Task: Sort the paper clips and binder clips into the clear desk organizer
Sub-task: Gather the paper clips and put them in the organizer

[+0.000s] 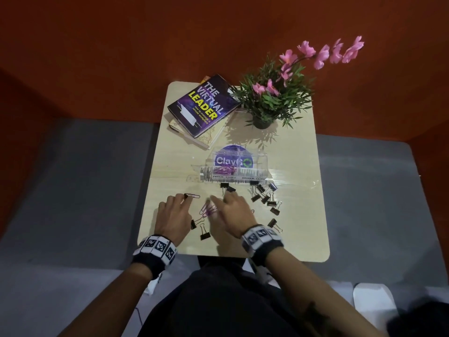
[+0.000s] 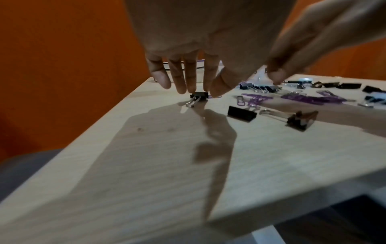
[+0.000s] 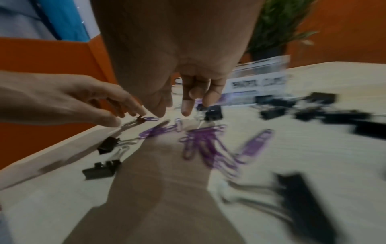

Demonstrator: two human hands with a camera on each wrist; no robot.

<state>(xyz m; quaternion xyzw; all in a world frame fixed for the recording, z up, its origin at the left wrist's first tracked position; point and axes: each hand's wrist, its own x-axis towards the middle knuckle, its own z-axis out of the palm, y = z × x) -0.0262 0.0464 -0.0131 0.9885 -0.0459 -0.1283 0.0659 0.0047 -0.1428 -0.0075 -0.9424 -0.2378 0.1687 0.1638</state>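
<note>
Left fingers (image 2: 191,77) straight, tips touching binder clip (image 2: 199,95); right fingers (image 3: 186,105) spread, empty.

Pale wood-grain table (image 1: 298,234), clear glossy plastic organizer (image 1: 261,159), black binder clips (image 1: 265,199).

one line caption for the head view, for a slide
Both hands, left hand and right hand, reach among purple paper clips and black binder clips before the clear desk organizer.

Scattered binder clips (image 1: 263,198) crowd the worktop (image 1: 303,229) before the organizer (image 1: 234,170); books (image 1: 202,107) and plant (image 1: 269,100) block the far end.
</note>
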